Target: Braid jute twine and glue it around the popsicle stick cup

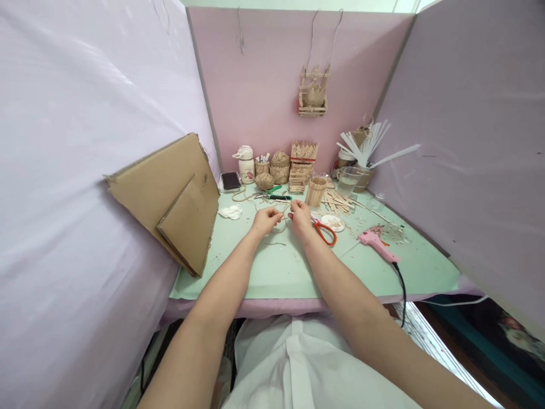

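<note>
thin twine (284,225) is held between two hands, low over the middle of the mint-green tabletop (281,275). one part is gripped by the left hand (266,220), its fingers curled in and pinched together at the tips. by the right hand (300,215) another part is pinched, thumb and fingertips drawn close; the exact grip cannot be told at this size. below the hands a short strand (275,243) is seen lying on the tabletop; whether it is joined to the held piece cannot be told. just beside the right hand, red-handled scissors (318,225) are laid, and next to them a small white dish (333,223). behind the hands, green-handled pliers (279,197) and a ball of twine (264,181) are placed. an upright stick-sided cup (315,192) is flanked by scattered flat sticks (336,201). farther right, a pink glue gun (378,245) is laid down.
</note>
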Demonstrator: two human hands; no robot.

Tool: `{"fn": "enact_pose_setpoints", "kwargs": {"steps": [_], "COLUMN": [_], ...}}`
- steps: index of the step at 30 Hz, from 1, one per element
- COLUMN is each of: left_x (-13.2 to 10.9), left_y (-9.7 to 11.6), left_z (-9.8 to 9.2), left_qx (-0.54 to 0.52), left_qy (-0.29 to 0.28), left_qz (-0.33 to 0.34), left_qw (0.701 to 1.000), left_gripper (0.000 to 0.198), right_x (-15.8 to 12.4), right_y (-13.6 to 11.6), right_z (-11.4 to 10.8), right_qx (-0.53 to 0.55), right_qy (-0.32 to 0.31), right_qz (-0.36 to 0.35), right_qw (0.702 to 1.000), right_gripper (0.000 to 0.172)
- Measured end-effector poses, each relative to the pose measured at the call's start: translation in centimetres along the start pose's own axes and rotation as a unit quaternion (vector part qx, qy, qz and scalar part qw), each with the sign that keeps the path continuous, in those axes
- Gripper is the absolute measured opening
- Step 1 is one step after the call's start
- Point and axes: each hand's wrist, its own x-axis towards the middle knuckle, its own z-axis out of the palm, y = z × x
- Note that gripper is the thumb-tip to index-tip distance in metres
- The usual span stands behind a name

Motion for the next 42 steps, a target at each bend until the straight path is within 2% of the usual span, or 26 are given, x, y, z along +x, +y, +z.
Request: {"fn": "enact_pose_setpoints", "kwargs": {"steps": [3,6,12,15,19,22,25,27,29,32,35,39,42], "left_x": [-0.1,-0.2,-0.1,-0.1,-0.2,-0.3,-0.2,-0.1,0.0,0.2,0.2,0.0,0.1], "left_y": [0.0,0.1,0.0,0.1,0.2,0.4,0.4,0.2,-0.1,-0.7,-1.0,-0.8,-0.6], "left_z": [-0.2,-0.2,-0.1,-0.2,-0.2,-0.1,-0.1,-0.1,-0.1,0.0,0.2,0.2,0.0], "left_qx": [-0.059,-0.109,-0.117,-0.111,-0.093,-0.074,-0.051,-0.035,-0.023,-0.008,0.006,0.011,-0.009], "left_qy": [-0.001,-0.004,0.006,0.016,0.002,-0.011,-0.008,-0.003,-0.006,-0.024,-0.039,-0.035,0.001], "left_qz": [-0.021,-0.033,-0.025,-0.013,0.012,0.017,0.016,0.014,0.013,0.016,0.021,0.023,0.027], "left_qw": [0.998,0.994,0.993,0.994,0.996,0.997,0.999,0.999,1.000,1.000,0.999,0.999,1.000], "left_gripper": [0.020,0.026,0.032,0.029,0.026,0.023,0.018,0.017,0.018,0.021,0.023,0.024,0.023], "right_x": [-0.1,-0.3,-0.7,-0.8,-1.1,-1.5,-1.4,-1.1,-0.7,0.0,0.4,0.4,0.3], "right_y": [-0.7,-1.3,-1.8,-1.8,-1.7,-1.6,-1.4,-1.2,-0.9,-0.7,-0.7,-0.6,-0.2], "right_z": [-0.2,-0.2,0.1,0.1,0.1,0.2,0.2,0.2,0.0,-0.6,-1.0,-0.9,-0.6], "right_qx": [0.020,0.067,0.126,0.095,0.023,0.021,0.027,0.029,0.040,0.072,0.093,0.095,0.042], "right_qy": [-0.046,-0.076,-0.099,-0.097,-0.114,-0.155,-0.186,-0.161,-0.105,-0.021,0.029,0.014,-0.020], "right_qz": [0.001,0.034,0.068,0.077,0.098,0.103,0.067,0.038,0.026,0.028,0.034,0.042,0.059], "right_qw": [0.999,0.994,0.985,0.988,0.988,0.982,0.980,0.986,0.993,0.997,0.995,0.994,0.997], "right_gripper": [0.030,0.031,0.034,0.043,0.050,0.049,0.043,0.041,0.040,0.037,0.036,0.037,0.040]}}
